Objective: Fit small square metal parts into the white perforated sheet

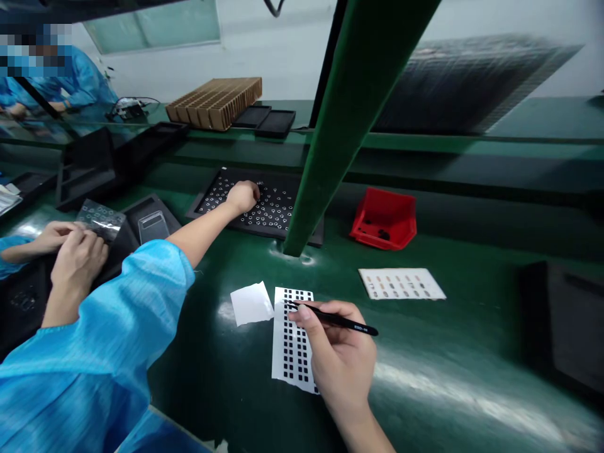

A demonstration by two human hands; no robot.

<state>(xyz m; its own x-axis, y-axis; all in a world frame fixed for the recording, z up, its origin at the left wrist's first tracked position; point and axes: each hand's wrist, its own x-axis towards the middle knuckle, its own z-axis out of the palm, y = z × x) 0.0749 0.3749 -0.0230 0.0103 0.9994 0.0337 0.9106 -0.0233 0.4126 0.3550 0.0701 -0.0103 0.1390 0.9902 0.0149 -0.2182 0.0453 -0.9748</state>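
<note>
My right hand (346,355) is closed around black tweezers (340,319). Their tips point left, over a white sheet (279,352) carrying rows of small black squares; whether they pinch a square is too small to tell. A blank piece of white paper (251,304) lies just left of that sheet. My left hand (242,197) reaches forward over a black tray (214,207) dotted with many small, light-rimmed pieces. Its fingers are curled together at the tray's surface, and anything between them is hidden.
A green post (349,126) rises from the bench past the tray. Right of it are a red bin (384,220) with dark bits and a white card (401,284) of small parts. At left, a co-worker's hands (78,264) hold a clear plastic sheet (101,220).
</note>
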